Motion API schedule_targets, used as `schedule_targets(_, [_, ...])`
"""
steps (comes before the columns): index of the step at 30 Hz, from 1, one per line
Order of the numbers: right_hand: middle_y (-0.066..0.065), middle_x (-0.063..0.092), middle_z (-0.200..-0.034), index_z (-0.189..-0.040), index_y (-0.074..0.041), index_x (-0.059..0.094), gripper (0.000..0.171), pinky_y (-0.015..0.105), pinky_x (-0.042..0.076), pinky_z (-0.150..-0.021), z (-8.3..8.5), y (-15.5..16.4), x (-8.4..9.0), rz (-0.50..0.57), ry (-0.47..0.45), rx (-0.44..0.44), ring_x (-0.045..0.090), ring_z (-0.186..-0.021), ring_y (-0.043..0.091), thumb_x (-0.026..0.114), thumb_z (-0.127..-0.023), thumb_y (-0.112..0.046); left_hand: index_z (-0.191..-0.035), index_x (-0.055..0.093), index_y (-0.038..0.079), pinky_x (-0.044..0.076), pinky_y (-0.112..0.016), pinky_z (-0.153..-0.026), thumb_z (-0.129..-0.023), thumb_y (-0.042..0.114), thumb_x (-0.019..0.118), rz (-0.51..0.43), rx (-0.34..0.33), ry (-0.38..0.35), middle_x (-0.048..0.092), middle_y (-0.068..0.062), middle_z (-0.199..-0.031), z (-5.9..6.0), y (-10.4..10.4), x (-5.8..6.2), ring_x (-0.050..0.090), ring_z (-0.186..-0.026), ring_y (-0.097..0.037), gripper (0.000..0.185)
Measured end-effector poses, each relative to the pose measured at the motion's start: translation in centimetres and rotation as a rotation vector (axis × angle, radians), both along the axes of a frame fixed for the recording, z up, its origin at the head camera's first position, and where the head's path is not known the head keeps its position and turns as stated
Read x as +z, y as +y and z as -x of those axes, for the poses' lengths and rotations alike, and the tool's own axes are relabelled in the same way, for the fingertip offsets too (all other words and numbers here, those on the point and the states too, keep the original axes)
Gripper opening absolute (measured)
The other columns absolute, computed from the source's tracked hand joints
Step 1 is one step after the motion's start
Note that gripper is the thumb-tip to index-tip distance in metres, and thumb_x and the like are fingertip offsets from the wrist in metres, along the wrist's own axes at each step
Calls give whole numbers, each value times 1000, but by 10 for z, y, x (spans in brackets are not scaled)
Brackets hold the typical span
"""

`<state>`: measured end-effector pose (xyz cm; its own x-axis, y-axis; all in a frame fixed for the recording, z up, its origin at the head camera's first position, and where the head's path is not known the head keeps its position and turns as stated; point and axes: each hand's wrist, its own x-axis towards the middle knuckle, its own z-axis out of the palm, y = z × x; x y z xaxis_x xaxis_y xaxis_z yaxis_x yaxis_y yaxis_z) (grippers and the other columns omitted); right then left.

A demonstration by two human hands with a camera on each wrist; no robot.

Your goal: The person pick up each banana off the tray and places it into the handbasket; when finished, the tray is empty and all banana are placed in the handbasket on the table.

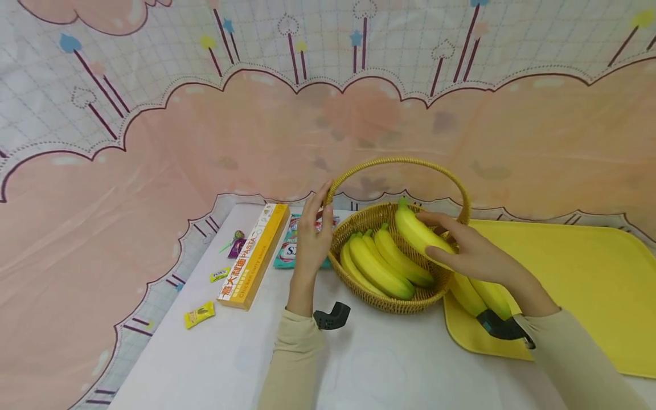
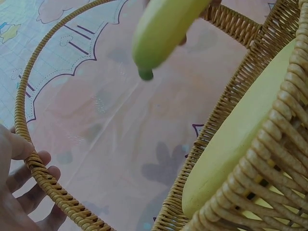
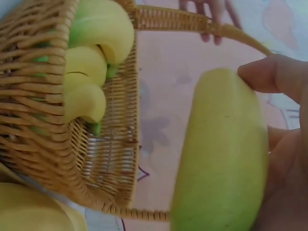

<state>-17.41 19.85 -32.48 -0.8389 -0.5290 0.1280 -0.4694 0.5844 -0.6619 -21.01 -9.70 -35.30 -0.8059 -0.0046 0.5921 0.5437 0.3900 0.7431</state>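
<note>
My right hand [image 1: 476, 250] holds a yellow banana [image 1: 417, 230] with a green tip above the right side of a wicker basket [image 1: 381, 300]. In the right wrist view its thumb lies at one end of the banana. Several bananas [image 1: 378, 270] lie side by side in the basket's left and middle part. Beside the basket's left rim, my left hand [image 1: 314, 236] pinches the arched handle [image 2: 50, 185] between thumb and fingers, as the left wrist view shows.
At right lies a yellow tray [image 1: 579, 285] with more bananas [image 1: 466, 293] under my right wrist. Left of the basket are a teal packet [image 1: 287, 253], a pasta box [image 1: 253, 256], a lollipop [image 1: 238, 236] and small wrapped candies [image 1: 200, 315]. A patterned cloth [image 1: 256, 142] hangs behind.
</note>
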Motion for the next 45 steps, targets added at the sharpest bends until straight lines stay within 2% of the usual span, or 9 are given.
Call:
schedule_targets(3, [8, 46, -138, -147, -15, 29, 60, 48, 44, -92, 13, -10, -2, -27, -29, 44, 49, -117, 25, 56, -95, -29, -143, 43, 15, 46, -46, -98, -101, 14, 43, -7, 2, 1, 47, -3, -144, -1, 0, 1, 46, -129, -20, 42])
schedule_targets(8, [12, 45, -140, -145, -11, 30, 59, 49, 45, -95, 32, -25, -8, -120, -56, 83, 50, -120, 29, 56, -95, -28, -143, 43, 11, 45, -48, -98, -100, 12, 43, -14, -5, 1, 47, -5, -144, 1, -1, 1, 46, -128, -22, 42])
schedule_targets(14, [17, 49, -136, -144, -9, 32, 60, 48, 46, -93, 47, -38, -12, -236, -103, 101, 54, -116, 31, 57, -93, -26, -143, 42, 18, 46, -46, -98, -101, 16, 42, 13, 6, 12, 47, 0, -143, 0, 0, 0, 47, -126, -17, 42])
schedule_targets(21, [19, 53, -132, -146, -9, 29, 65, 47, 47, -93, 60, -54, -14, -328, -178, 127, 58, -111, 31, 57, -91, -27, -143, 42, 24, 46, -46, -98, -101, 14, 42, 13, 7, 22, 49, 0, -140, -1, 1, 1, 49, -124, -17, 43])
schedule_targets(27, [19, 54, -131, -147, -7, 26, 73, 46, 45, -96, 66, -66, -19, -358, -252, 152, 56, -115, 32, 64, -89, -28, -143, 42, 24, 46, -46, -98, -101, 17, 42, 12, 1, 12, 49, 0, -141, 0, 0, 0, 48, -124, -17, 42])
schedule_targets(34, [17, 55, -127, -147, -6, 24, 80, 40, 48, -92, 64, -79, -22, -335, -296, 169, 58, -109, 27, 68, -86, -32, -143, 42, 22, 47, -46, -97, -101, 13, 43, 13, 5, 16, 48, 0, -142, 0, 0, 0, 48, -125, -17, 44])
schedule_targets(40, [14, 56, -125, -147, -9, 25, 79, 37, 48, -89, 59, -87, -22, -333, -315, 174, 56, -105, 22, 68, -86, -35, -144, 41, 24, 46, -45, -98, -102, 20, 41, 14, -6, 5, 48, 1, -142, 0, 1, 0, 48, -124, -17, 42])
schedule_targets(45, [16, 53, -130, -148, -10, 25, 76, 41, 47, -94, 57, -87, -25, -316, -316, 171, 55, -113, 26, 63, -89, -40, -144, 42, 24, 46, -45, -98, -102, 25, 40, 15, -2, 4, 48, 2, -141, -1, 0, 1, 48, -124, -16, 41])
